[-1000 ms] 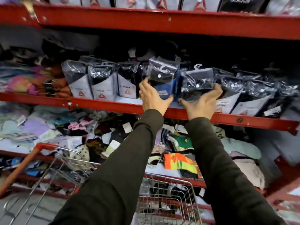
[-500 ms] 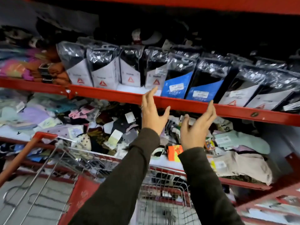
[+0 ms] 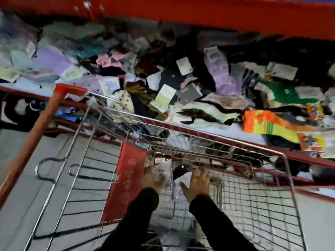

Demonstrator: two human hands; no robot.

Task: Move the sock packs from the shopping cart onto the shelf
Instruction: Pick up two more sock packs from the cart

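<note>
Both of my hands reach down into the wire shopping cart [image 3: 282, 180]. Shiny plastic sock packs [image 3: 178, 172] lie at its bottom, blurred by motion. My left hand [image 3: 151, 179] rests against a pale pack, and the blur hides whether its fingers hold it. My right hand [image 3: 198, 183] lies on the packs with fingers spread and the thumb apart. Only the red front beam [image 3: 217, 17] of the upper shelf shows at the top; the packs standing on it are out of view.
A lower shelf [image 3: 208, 132] behind the cart is heaped with loose socks, among them an orange and yellow pair [image 3: 268, 125]. The cart's red handle [image 3: 34, 134] slants at the left. A red panel [image 3: 125, 182] stands inside the cart. Grey floor shows beneath.
My hands have dropped from the shelf edge, empty, down into the cart. The view has swung downward, so the shelf with the standing packs has left the frame.
</note>
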